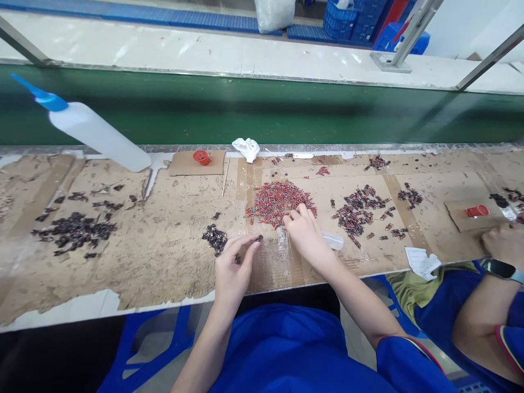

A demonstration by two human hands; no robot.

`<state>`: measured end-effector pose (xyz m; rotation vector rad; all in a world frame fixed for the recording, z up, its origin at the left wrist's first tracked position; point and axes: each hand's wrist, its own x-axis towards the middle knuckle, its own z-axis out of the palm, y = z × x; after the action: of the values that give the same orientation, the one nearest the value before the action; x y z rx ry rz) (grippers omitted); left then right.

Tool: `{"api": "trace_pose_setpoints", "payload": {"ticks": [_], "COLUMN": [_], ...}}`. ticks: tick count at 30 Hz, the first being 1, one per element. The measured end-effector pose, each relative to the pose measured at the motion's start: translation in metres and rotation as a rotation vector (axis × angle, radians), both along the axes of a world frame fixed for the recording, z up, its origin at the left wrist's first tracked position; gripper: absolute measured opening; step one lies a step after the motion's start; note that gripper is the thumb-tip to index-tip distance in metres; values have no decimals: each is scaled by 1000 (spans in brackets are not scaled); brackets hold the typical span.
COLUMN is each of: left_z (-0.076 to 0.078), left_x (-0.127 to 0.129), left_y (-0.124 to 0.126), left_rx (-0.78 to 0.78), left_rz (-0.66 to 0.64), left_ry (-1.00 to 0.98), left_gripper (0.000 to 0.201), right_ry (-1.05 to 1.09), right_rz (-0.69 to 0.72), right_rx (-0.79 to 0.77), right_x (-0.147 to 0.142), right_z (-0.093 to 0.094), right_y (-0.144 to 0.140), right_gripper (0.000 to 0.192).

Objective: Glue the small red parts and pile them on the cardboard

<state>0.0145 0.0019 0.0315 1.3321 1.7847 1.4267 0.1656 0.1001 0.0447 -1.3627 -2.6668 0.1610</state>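
My left hand [234, 266] pinches a small black part [260, 238], long axis unreadable. Red-and-silver pile [282, 197] on the bench [98, 302] lies ahead-right of it; my right hand [305, 236] is nearer, fingertips at its near edge, grip unclear.

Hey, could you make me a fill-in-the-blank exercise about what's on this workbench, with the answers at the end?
1. The left hand pinches a small part coloured ____.
2. The right hand is at a large pile of small parts, mostly silver and ____.
3. The tilted whitish plastic bottle has a nozzle coloured ____.
4. In the picture, the crumpled white wad lies to the ____ of the small red cup nearest the bottle.

Missing words: black; red; blue; right.
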Motion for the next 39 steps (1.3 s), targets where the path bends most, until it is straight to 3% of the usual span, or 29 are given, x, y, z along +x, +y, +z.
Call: {"api": "trace_pose_setpoints", "payload": {"ticks": [4,8,13,16,31,39], "left_z": [2,6,15,20,30,27], "left_x": [0,2,7,9,18,16], "left_y": [-1,-1,-2,-2,-4,-2], "left_rx": [22,40,44,64,130,81], "left_rz": [15,10,-21,-43,-73,-123], "left_ry": [25,61,127,162,186,-4], "left_gripper": [14,13,13,14,11,12], "right_ry": [76,596,1154,1333,1581,1714], "right_rz": [7,-12,-266,-423,-514,-567], "right_rx": [-40,-205,-592,-641,-749,-782], "right_x": [3,11,2,-8,-28,-31], "right_z": [12,18,12,11,9,4], "right_y": [-3,-14,-39,-50,-65,-70], "right_gripper": [21,21,22,20,14,15]}}
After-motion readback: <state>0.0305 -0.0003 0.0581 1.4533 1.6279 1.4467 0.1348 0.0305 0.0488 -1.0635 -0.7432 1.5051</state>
